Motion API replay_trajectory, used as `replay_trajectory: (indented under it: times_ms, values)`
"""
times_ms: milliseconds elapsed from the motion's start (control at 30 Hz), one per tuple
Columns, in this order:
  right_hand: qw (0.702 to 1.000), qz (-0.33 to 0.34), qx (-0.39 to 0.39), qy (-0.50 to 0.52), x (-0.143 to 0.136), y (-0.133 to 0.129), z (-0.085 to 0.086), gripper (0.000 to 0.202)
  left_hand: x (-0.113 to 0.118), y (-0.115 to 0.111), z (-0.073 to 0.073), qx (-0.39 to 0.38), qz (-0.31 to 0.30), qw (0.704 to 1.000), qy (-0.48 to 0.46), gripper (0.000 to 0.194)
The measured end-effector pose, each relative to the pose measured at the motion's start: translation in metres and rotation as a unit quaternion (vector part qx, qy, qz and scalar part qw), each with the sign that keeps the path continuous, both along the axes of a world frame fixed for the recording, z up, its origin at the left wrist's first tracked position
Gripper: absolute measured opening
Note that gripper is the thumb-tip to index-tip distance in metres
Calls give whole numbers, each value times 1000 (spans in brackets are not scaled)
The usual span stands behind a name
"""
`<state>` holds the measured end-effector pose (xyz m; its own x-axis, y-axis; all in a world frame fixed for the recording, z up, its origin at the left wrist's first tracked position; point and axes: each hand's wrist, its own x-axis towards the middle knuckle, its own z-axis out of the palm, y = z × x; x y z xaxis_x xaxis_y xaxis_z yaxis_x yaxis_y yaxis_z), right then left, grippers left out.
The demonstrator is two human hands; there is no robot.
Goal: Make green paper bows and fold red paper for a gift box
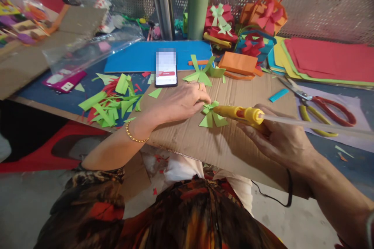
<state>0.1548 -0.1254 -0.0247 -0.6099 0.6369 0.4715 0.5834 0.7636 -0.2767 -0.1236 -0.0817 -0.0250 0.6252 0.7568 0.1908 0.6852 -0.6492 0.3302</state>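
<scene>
My right hand point(274, 136) is wrapped round a yellow hot glue gun point(233, 113), with a long translucent glue stick point(315, 122) sticking out of its back end. The gun's nozzle end meets a light green paper bow point(212, 116) lying on the cardboard. My left hand point(189, 99), fingers bent together, pinches the bow's upper left edge. Just beyond that hand lies a second cut green paper piece point(200, 74) with spread strips. A small orange paper bag point(238, 64) rests on its side farther back.
A cardboard sheet point(181, 136) covers the table's front. Left are green paper scraps point(117, 103) and a phone point(166, 68). Red-handled scissors point(318, 101) and stacked coloured paper point(330, 56) lie right. A green bottle point(198, 11) and a steel flask point(163, 4) stand behind. A black cord point(289, 190) hangs in front.
</scene>
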Motion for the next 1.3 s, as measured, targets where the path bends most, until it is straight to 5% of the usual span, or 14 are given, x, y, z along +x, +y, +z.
replay_trajectory:
  times_ms: [1300]
  values:
    - [999, 3, -41, 34, -4, 0, 0, 30, 0, 0, 1, 0, -12, 1000, 19, 27]
